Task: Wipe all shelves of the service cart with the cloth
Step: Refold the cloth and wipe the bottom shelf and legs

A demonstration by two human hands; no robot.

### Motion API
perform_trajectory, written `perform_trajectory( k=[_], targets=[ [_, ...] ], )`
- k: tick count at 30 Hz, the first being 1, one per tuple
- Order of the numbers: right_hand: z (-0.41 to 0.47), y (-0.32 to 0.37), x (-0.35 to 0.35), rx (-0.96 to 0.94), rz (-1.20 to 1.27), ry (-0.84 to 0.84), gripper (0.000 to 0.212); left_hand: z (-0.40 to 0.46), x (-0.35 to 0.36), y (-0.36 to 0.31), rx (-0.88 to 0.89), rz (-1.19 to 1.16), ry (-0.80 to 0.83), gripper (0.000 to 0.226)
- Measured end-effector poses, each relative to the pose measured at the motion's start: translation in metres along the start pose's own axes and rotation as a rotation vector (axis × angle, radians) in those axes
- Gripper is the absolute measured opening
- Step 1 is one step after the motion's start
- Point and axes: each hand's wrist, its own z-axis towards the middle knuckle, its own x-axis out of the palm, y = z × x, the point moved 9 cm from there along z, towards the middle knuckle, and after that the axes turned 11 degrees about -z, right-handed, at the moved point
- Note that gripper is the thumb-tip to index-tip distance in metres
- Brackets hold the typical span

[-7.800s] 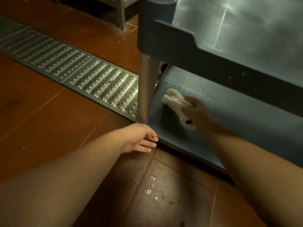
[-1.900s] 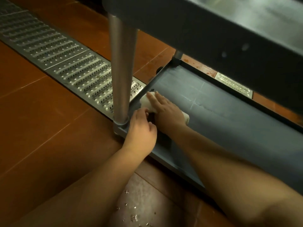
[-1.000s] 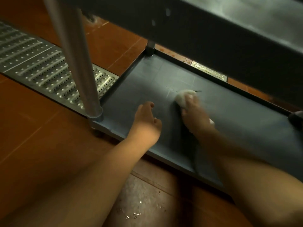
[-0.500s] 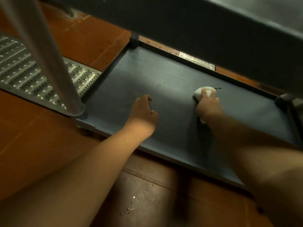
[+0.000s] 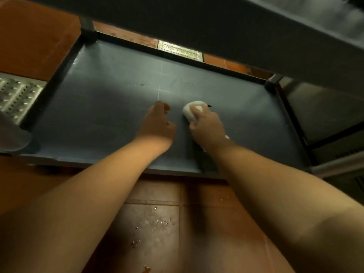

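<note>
The right hand (image 5: pixel 206 128) grips the white cloth (image 5: pixel 192 111), fingers curled over it, pressing it onto the cart's bottom shelf (image 5: pixel 98 107) near the middle. The left hand (image 5: pixel 158 125) rests just beside it on the shelf, fingers loosely bent, holding nothing (a steel drain grate (image 5: pixel 16 93) shows at left). An upper shelf (image 5: pixel 216 20) overhangs.

A commercial kitchen, by its looks: red-brown floor tiles (image 5: pixel 37 34), a perforated metal drain grate (image 5: pixel 16 93), a grey service cart (image 5: pixel 102 107).
</note>
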Motion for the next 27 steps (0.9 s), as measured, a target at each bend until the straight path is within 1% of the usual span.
perform_trajectory(
  k=[2,4,6,8,10,12,14,17,20,22,25,27],
  targets=[
    [-0.008,0.069,0.003,-0.205,-0.004,0.003,0.05,0.002,-0.014,0.0,-0.006,-0.004,-0.03,0.033],
    [-0.014,0.126,0.01,-0.343,-0.026,0.021,0.053,0.007,-0.033,0.004,0.017,0.038,-0.089,0.033],
    [-0.016,0.15,0.012,-0.34,-0.03,0.006,0.051,0.012,-0.052,0.015,-0.009,0.054,-0.142,0.042],
    [-0.016,0.143,0.006,-0.301,-0.042,-0.079,0.057,0.012,-0.062,0.028,-0.066,0.033,-0.172,0.045],
    [-0.013,0.111,0.006,-0.242,0.017,-0.076,0.061,0.006,-0.059,0.034,-0.079,0.061,-0.164,0.039],
    [-0.009,0.057,0.006,-0.12,0.103,-0.04,0.06,-0.005,-0.049,0.035,-0.058,0.063,-0.123,0.034],
    [-0.009,-0.001,0.003,-0.012,0.094,-0.034,0.059,-0.015,-0.041,0.034,-0.039,0.057,-0.096,0.034],
    [-0.02,-0.096,0.008,0.131,0.064,0.027,0.058,-0.022,-0.027,0.031,-0.04,0.071,-0.084,0.033],
    [-0.05,-0.198,0.009,0.317,0.041,0.08,0.059,-0.02,-0.002,0.016,-0.028,0.049,-0.069,0.033],
    [-0.072,-0.247,0.004,0.424,0.019,0.078,0.058,-0.019,0.022,0.003,-0.02,0.039,-0.045,0.034],
    [-0.086,-0.271,-0.005,0.466,-0.002,0.043,0.054,-0.025,0.068,-0.019,-0.013,-0.006,0.053,0.033],
    [-0.084,-0.26,-0.004,0.436,-0.015,0.074,0.056,-0.033,0.092,-0.026,-0.016,-0.036,0.114,0.034]
  ],
)
